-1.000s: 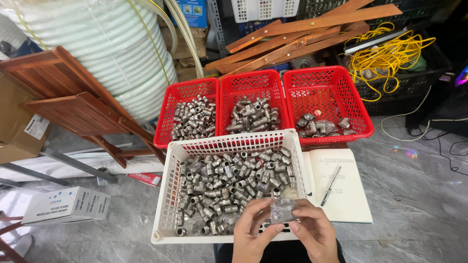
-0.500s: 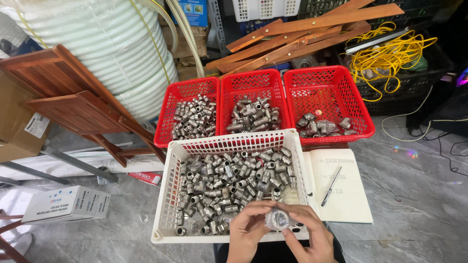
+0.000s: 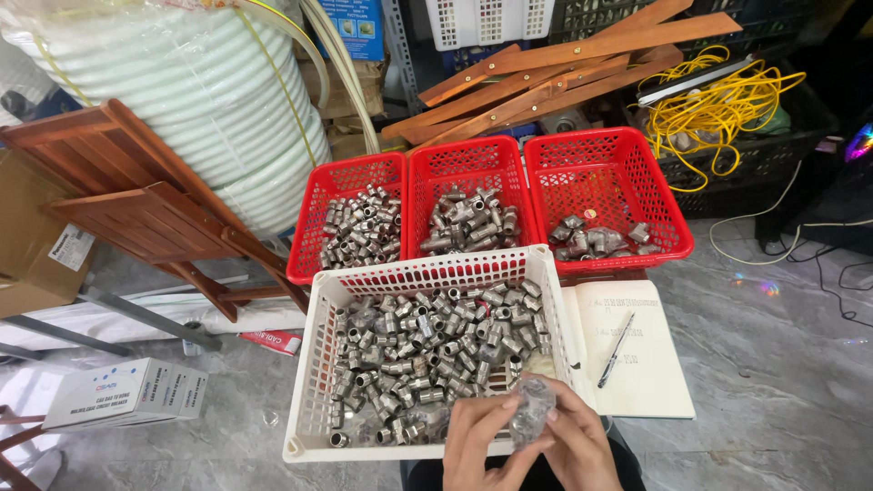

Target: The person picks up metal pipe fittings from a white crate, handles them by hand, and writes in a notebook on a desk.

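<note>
Hands, left hand [image 3: 482,441] and right hand [image 3: 575,445] grasping plastic-wrapped fitting [image 3: 532,409], over white basket [image 3: 314,364]

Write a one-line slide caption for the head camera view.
Both hands, left and right, hold a clear-wrapped fitting over a white basket of metal fittings.

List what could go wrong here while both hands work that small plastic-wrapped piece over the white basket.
1. The wrapped piece is held only by fingertips of the left hand and right hand. If it slips, it may vanish among the metal fittings in the white basket.
2. The open notebook and its pen lie close beside the right hand, so a stray elbow could knock the pen away.
</note>
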